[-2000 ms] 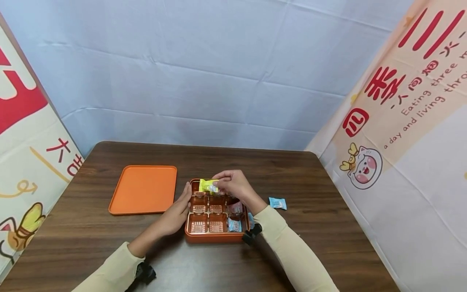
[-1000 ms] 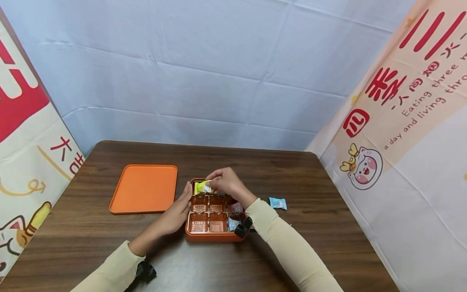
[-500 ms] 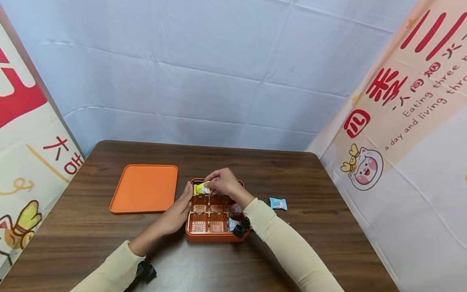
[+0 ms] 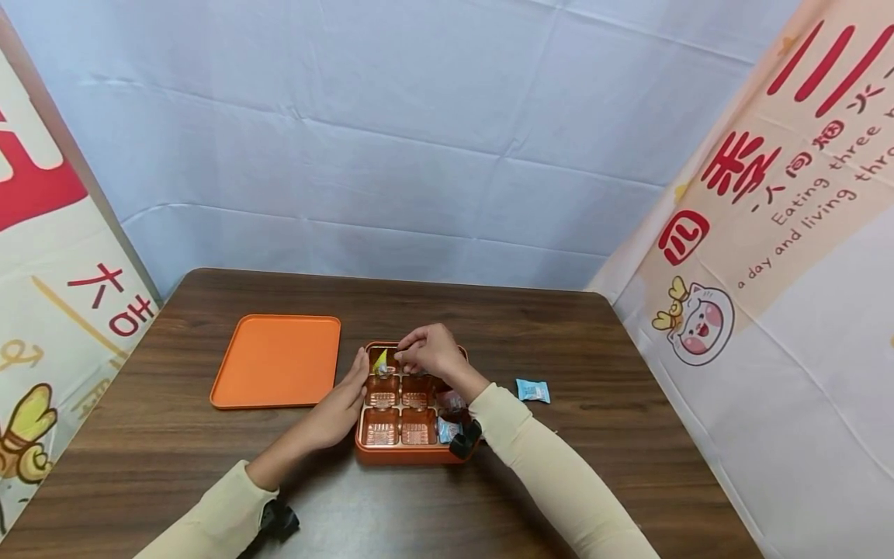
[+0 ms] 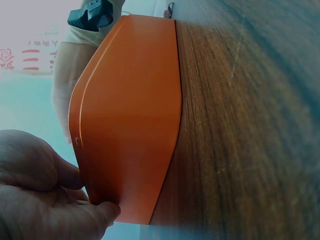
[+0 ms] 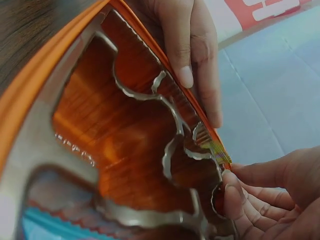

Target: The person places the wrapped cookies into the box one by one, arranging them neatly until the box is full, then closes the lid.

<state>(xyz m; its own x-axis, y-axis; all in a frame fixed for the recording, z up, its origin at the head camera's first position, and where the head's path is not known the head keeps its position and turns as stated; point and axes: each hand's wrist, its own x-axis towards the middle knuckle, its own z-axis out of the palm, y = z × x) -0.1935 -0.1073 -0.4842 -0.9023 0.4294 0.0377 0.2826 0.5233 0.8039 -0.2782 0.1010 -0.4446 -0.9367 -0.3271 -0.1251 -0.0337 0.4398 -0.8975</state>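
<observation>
An orange box with a brown, divided insert sits on the table. My left hand rests along its left side with fingers extended; in the left wrist view, its thumb touches the side wall. A yellow candy packet stands tilted in the far-left compartment. Just to its right, my right hand hovers over the far row, fingers loosely bent and apart from the packet. A blue packet lies in the near-right compartment, and a pink packet behind it is partly hidden by the right wrist.
A flat orange lid or tray lies left of the box. Another blue packet lies on the wooden table to the right. A pale cloth hangs behind the table, with printed banners at both sides.
My right hand carried the yellow packet left into the far-left compartment, let it go and drew back slightly right. The packet has tipped to a steeper angle. My left hand stays in place.
</observation>
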